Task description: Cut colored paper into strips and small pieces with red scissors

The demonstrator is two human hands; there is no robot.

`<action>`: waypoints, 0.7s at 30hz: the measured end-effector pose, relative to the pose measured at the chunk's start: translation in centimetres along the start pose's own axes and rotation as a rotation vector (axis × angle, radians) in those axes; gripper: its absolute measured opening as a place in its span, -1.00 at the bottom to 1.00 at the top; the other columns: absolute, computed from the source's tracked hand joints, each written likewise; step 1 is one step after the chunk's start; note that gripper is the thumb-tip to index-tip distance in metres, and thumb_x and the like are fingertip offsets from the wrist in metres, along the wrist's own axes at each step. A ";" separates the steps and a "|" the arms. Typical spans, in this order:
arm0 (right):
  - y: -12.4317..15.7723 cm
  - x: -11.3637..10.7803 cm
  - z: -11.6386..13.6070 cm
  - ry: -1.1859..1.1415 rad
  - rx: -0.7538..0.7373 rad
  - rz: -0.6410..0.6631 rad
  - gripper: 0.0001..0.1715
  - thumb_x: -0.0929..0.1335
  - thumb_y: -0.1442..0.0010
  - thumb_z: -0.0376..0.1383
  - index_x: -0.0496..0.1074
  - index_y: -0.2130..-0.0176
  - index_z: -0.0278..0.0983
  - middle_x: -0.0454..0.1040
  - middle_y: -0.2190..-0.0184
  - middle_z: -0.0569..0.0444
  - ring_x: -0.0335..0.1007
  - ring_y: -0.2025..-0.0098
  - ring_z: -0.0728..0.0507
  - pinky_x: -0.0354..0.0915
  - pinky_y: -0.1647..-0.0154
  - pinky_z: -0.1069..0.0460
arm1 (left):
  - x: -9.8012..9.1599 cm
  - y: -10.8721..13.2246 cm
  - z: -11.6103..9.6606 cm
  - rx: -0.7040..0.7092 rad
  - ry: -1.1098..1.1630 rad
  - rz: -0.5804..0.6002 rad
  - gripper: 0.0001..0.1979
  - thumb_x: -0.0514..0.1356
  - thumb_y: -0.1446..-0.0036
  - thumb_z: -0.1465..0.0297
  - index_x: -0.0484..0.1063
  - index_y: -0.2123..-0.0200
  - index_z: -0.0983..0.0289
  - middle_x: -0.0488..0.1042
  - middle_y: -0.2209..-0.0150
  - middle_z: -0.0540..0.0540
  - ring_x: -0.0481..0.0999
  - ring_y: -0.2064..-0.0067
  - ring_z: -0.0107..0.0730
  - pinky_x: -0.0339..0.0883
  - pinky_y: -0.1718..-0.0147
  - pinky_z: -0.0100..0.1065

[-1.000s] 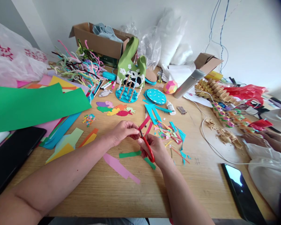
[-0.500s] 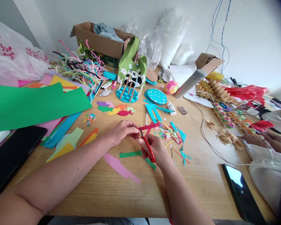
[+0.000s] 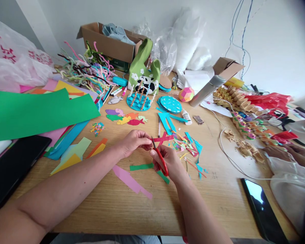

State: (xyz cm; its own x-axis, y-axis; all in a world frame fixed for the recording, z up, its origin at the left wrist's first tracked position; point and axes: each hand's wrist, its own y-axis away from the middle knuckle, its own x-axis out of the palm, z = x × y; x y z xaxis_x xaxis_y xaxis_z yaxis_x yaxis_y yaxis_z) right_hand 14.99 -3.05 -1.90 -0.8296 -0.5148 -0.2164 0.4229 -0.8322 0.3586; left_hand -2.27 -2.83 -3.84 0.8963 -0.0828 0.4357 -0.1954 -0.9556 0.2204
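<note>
My right hand (image 3: 169,162) is closed round the handles of red-handled scissors (image 3: 163,162), their blades pointing up toward my left fingertips. My left hand (image 3: 137,140) is closed in a pinch right beside the blade tips; whatever sits between its fingers is too small to make out. Just behind the blades, a red paper strip (image 3: 169,138) crosses another red piece in an X. Green paper strips (image 3: 141,167) and a pink paper offcut (image 3: 132,181) lie below my hands. Colourful paper fish (image 3: 124,119) and a heap of tiny paper bits (image 3: 97,129) are beyond my left hand.
Paper scraps (image 3: 184,144) and a glue bottle (image 3: 186,117) lie to the right. Green card (image 3: 40,113) covers a stack at left. A phone (image 3: 261,206) is near the front right edge, a white cable (image 3: 226,152) behind it. Another person's hands (image 3: 292,152) show far right.
The red strip has dropped from the scissor blades and now lies lower, across the other red piece. Both my hands have stayed almost in place.
</note>
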 end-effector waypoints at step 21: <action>-0.1 0.0 -0.2 -0.026 -0.021 -0.002 -0.44 0.48 0.07 0.10 0.22 0.49 -0.23 0.36 0.70 0.22 0.30 0.73 -0.01 0.17 0.74 0.12 | 0.3 0.0 0.0 -0.011 0.018 -0.036 -0.84 0.35 0.19 0.43 0.46 0.48 0.36 0.54 0.52 0.09 0.50 0.48 -0.44 0.34 0.38 -0.37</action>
State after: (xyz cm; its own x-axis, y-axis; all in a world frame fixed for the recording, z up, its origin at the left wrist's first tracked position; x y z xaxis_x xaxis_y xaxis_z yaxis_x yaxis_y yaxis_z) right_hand 15.01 -3.07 -2.15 -0.8393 -0.5081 -0.1934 0.4288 -0.8374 0.3389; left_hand -1.99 -2.88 -3.70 0.8954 -0.0435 0.4430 -0.1680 -0.9547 0.2457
